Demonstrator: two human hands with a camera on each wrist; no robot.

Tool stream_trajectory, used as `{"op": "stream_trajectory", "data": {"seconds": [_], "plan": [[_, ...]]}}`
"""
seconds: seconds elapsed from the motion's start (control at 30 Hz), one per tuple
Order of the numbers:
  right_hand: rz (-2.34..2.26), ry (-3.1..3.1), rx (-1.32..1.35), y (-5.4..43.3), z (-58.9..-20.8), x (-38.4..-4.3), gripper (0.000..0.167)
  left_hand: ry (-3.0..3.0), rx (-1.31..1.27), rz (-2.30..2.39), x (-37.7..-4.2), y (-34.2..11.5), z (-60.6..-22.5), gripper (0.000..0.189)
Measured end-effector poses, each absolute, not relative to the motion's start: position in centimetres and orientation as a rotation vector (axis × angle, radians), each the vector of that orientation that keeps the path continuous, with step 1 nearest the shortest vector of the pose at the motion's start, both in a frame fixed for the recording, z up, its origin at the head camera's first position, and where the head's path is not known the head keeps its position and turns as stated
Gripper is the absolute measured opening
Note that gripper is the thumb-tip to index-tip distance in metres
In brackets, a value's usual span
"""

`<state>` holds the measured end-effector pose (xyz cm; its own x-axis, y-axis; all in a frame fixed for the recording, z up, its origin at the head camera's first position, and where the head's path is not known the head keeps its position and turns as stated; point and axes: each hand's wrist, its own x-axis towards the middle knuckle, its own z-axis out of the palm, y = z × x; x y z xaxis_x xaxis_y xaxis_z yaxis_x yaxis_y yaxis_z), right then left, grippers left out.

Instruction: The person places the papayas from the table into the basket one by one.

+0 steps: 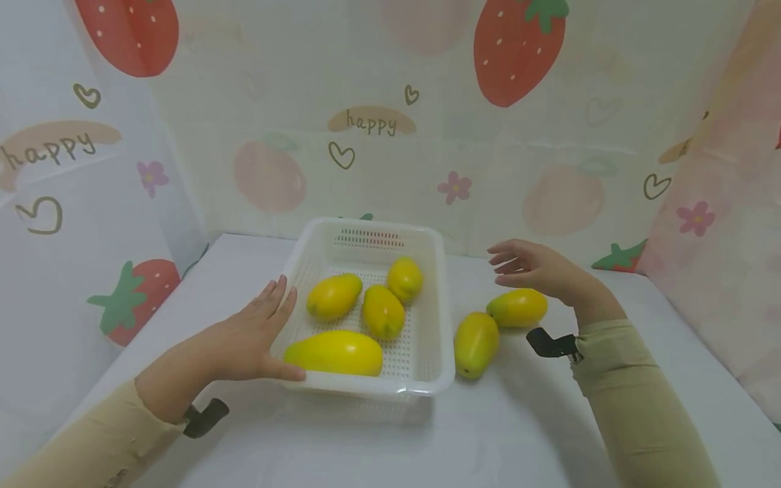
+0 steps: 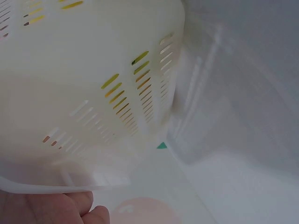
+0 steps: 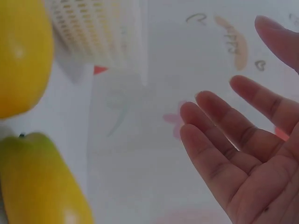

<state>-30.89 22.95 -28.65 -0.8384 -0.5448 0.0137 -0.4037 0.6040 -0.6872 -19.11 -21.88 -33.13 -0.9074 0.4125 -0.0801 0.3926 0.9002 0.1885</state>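
Observation:
A white plastic basket with slotted walls holds several yellow mangoes, among them a large one along the near wall. My left hand rests on the basket's left rim, fingers straight and thumb over the near corner; in the left wrist view its fingers show by the rim. To the right of the basket, two more mangoes lie on the table: a greenish-yellow one beside the wall and another just behind it. Above the latter my right hand hovers, holding nothing, its fingers apart and loosely bent.
A white cloth covers the table. Printed fabric with strawberries, hearts and lettering forms a back wall close behind the basket, with side walls at left and right. Dark camera mounts sit on both wrists.

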Motion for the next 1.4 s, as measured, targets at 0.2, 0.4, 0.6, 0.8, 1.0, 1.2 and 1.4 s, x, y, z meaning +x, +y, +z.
{"op": "stream_trajectory", "data": {"seconds": [0.2,0.4,0.6,0.8,1.0,1.2,1.4], "plan": [[-1.017,2.691,-0.677,24.6,-29.9,-31.1,0.051,2.943,0.614,0.264,-19.2,-21.9,-33.2,0.128],[-1.010,2.706,-0.618,25.9,-30.8,-31.4,0.051,2.943,0.625,0.279,-19.2,-21.9,-33.1,0.128],[-0.996,2.746,-0.586,27.1,-32.0,-31.9,0.049,2.942,0.609,0.284,-19.2,-21.9,-33.2,0.128],[-0.981,2.756,-0.525,28.0,-33.3,-32.2,0.053,2.936,0.597,0.290,-19.3,-22.0,-33.3,0.129],[-0.958,2.768,-0.523,28.6,-34.1,-32.4,0.060,2.940,0.602,0.285,-19.3,-21.9,-33.3,0.129],[-0.982,2.737,-0.477,29.1,-34.9,-32.5,0.066,2.938,0.608,0.289,-19.3,-22.0,-33.2,0.129],[-0.952,2.732,-0.418,29.4,-35.5,-32.5,0.068,2.936,0.608,0.284,-19.4,-22.0,-33.3,0.129]]}}
